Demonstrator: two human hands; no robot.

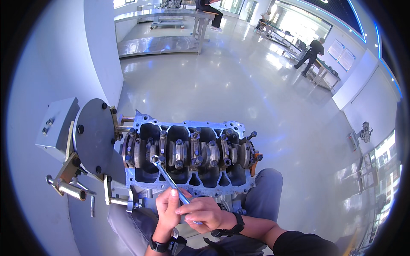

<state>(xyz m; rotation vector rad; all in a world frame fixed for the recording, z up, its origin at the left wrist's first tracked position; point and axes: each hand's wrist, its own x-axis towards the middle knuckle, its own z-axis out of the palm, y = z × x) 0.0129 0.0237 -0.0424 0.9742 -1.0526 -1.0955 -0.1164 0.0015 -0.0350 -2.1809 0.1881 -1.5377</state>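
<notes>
A long silver wrench [171, 181] slants up and left from my hands over an engine block [160, 186]. Its ring end lies by a bolt of the second crankshaft bearing cap [162, 145] from the left; whether it sits over the bolt head, I cannot tell. My left hand [167, 208] is closed at the wrench's lower part, thumb raised along it. Just to the right, my right hand [204, 212] pinches the handle near its lower end. The crankshaft [210, 154] lies in the block under several bolted caps.
The block is mounted at its left on a stand with a round grey plate [95, 141] and a crank handle [70, 190]. A control box [54, 128] is behind the plate. My knees flank the block. Farther off are a metal workbench [158, 45] and a person in dark clothes [314, 51].
</notes>
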